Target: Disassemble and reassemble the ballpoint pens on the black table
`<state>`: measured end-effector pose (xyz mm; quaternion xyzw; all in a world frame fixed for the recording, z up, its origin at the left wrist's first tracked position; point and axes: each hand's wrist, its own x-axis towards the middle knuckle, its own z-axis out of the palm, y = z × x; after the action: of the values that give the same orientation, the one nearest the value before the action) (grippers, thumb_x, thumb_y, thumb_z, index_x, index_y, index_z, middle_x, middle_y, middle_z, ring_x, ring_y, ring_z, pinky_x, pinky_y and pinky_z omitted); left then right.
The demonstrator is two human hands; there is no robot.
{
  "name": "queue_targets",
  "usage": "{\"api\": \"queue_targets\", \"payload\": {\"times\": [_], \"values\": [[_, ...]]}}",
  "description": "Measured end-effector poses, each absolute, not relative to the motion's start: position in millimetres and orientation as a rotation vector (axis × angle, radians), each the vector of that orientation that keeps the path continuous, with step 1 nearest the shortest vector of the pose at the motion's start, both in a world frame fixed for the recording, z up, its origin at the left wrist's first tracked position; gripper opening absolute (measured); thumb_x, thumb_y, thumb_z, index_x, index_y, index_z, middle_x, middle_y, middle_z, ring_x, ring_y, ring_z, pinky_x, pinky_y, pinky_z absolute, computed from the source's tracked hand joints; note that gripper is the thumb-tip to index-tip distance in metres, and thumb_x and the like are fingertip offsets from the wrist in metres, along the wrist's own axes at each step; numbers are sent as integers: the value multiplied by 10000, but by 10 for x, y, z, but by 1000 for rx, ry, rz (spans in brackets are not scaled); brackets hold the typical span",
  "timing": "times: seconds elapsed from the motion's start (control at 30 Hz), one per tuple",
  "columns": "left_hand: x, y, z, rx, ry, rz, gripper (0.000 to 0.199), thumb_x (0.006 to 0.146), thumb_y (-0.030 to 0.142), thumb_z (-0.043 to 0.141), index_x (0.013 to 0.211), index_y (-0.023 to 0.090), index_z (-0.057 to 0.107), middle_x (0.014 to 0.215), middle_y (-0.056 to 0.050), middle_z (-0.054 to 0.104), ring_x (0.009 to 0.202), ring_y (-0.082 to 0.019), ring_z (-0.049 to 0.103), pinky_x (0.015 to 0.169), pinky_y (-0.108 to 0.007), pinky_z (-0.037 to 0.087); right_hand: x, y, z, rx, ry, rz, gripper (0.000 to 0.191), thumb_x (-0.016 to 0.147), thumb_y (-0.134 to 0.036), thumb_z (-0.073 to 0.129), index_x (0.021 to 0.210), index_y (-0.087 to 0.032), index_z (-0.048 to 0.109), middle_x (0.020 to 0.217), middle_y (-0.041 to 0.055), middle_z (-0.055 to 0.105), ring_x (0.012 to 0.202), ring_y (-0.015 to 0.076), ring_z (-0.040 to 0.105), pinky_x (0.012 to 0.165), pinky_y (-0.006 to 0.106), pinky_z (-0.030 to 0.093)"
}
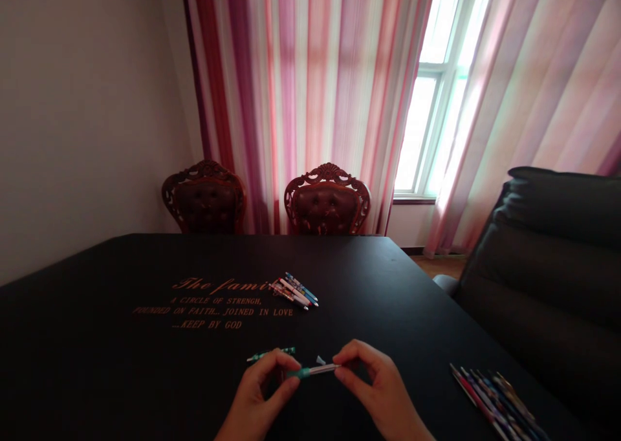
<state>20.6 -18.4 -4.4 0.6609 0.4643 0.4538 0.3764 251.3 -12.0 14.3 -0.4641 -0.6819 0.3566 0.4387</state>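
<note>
Near the front of the table, my left hand (269, 389) pinches a green pen barrel (304, 372) between thumb and forefinger. A thin, pale pen refill (323, 368) sticks out of the barrel to the right. My right hand (371, 383) is closed in a pinch on the refill's far end. Just behind the refill lies a small pale cone-shaped piece (321, 360), apart from both hands. A green patterned pen (270, 355) rests on the table behind my left hand, which covers part of the view to it.
On the black table (97, 337) with printed lettering, a bunch of several pens (295, 291) lies farther back. Another row of several pens (495, 402) is at the front right. Two carved chairs (327, 202) stand behind the table; a dark armchair (553, 279) is at right.
</note>
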Motion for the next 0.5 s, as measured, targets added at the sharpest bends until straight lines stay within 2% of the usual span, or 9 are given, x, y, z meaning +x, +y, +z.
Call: {"api": "queue_targets", "payload": {"times": [0.33, 0.5], "values": [[283, -240, -115, 1749, 1169, 1109, 206, 820, 405, 664, 868, 207, 691, 867, -38, 704, 861, -215, 642, 795, -289, 501, 2341, -206, 63, -1226, -1746, 888, 106, 766, -308, 728, 745, -205, 713, 767, 16, 703, 779, 220, 635, 740, 310, 446], [319, -240, -143, 1841, 1102, 1051, 210, 860, 406, 621, 871, 199, 656, 835, -35, 682, 817, -207, 644, 754, -291, 506, 2298, -217, 55, -1245, -1763, 882, 100, 758, -302, 734, 756, -205, 714, 765, 14, 690, 780, 218, 627, 748, 312, 439]]}}
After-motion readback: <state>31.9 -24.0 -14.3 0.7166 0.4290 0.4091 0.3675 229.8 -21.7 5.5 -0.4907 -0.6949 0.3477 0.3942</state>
